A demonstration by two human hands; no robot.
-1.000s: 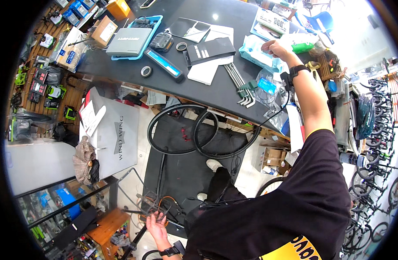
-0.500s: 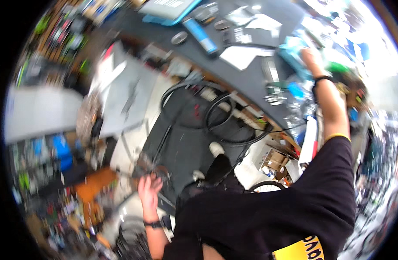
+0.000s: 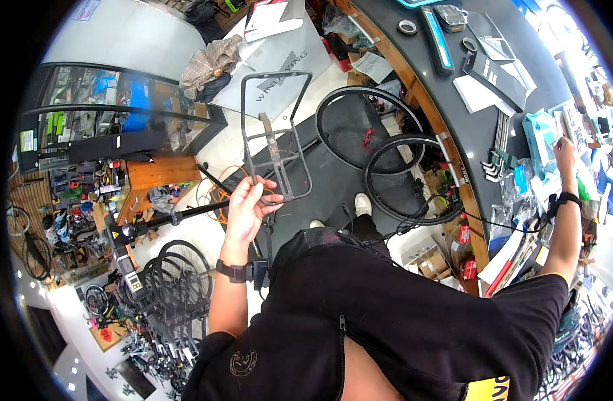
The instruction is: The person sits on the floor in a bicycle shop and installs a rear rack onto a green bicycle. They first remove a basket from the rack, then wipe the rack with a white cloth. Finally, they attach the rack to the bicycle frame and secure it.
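Observation:
My left hand [image 3: 247, 207] is closed round the lower corner of a black bicycle rack [image 3: 275, 157], raised in front of me. This rack is a tubular loop with crossbars and a slotted strip down its middle. Over the dark counter, my right hand [image 3: 564, 155] has its fingers curled at the edge of a light blue packet [image 3: 539, 137]. Whatever lies in those fingers is hidden. A set of hex keys [image 3: 499, 157] lies on the counter, left of that packet.
Two bicycle wheels [image 3: 368, 150] lean by the counter's wooden edge. A repair-stand arm [image 3: 179, 216] reaches across at left. Beyond the rack is a grey printed board [image 3: 289, 60]; a glass display case [image 3: 79, 120] stands at far left. Tape rolls [image 3: 406, 27] sit on the counter [image 3: 413, 93].
My left hand was raised with fingers spread; now it grips the rack. The view has swung, shifting the counter to the right. My right hand stays by the light blue packet.

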